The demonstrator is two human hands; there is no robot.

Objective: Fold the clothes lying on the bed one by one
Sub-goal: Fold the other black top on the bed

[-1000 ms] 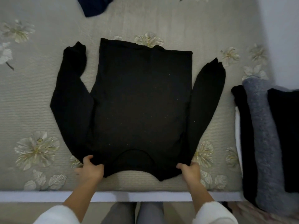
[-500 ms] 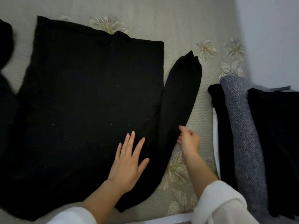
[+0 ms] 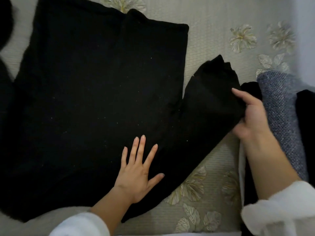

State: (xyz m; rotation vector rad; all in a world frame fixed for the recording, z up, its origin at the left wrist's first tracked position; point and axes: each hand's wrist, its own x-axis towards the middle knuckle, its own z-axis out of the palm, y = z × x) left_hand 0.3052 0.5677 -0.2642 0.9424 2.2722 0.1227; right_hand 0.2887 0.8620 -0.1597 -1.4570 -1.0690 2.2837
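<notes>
A black long-sleeved sweater (image 3: 95, 92) lies spread flat on the bed and fills most of the view. My left hand (image 3: 138, 172) rests flat on its lower right part, fingers spread. My right hand (image 3: 250, 116) grips the sweater's right sleeve (image 3: 209, 99) around its middle, and the cuff end is lifted off the bed and bunched. The left sleeve is mostly cut off by the frame's left edge.
The bed cover (image 3: 204, 201) is beige with embroidered flowers. Folded clothes lie stacked at the right: a black piece (image 3: 250, 87), a grey-blue knit (image 3: 281, 106) and another black one (image 3: 306, 116). A pale wall (image 3: 305, 23) rises at the far right.
My right hand has taken hold of the right sleeve and raised it, bunching the cuff end. My left hand stays flat on the sweater. A second ago both hands held the near edge by the collar.
</notes>
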